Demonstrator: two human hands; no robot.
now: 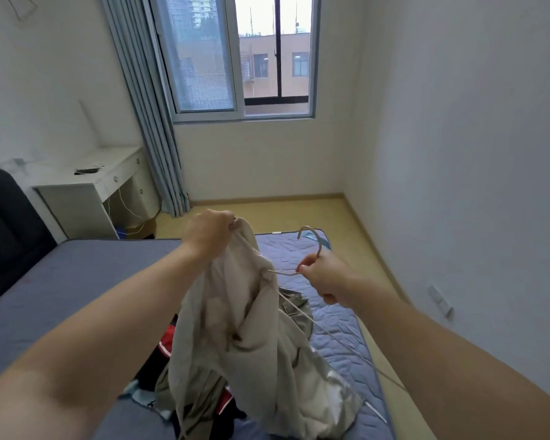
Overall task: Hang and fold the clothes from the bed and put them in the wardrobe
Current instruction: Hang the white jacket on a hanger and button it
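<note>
A beige garment (245, 338) hangs over the bed (61, 281), lifted by its top edge, which my left hand (208, 231) pinches. My right hand (326, 277) grips a thin beige hanger (313, 241) just below its hook; one arm of the hanger reaches left into the garment. Under the hanging cloth lies a pile of other clothes (185, 398), with red, black and light blue pieces showing. The wardrobe is out of view.
A quilted blue mat (337, 328) covers the bed's right side. Beyond the bed are a white desk (89, 185) at the left, a blue curtain (153, 122) and a window (242, 55). A white wall (473, 185) runs along the right, with wooden floor (346, 223) between.
</note>
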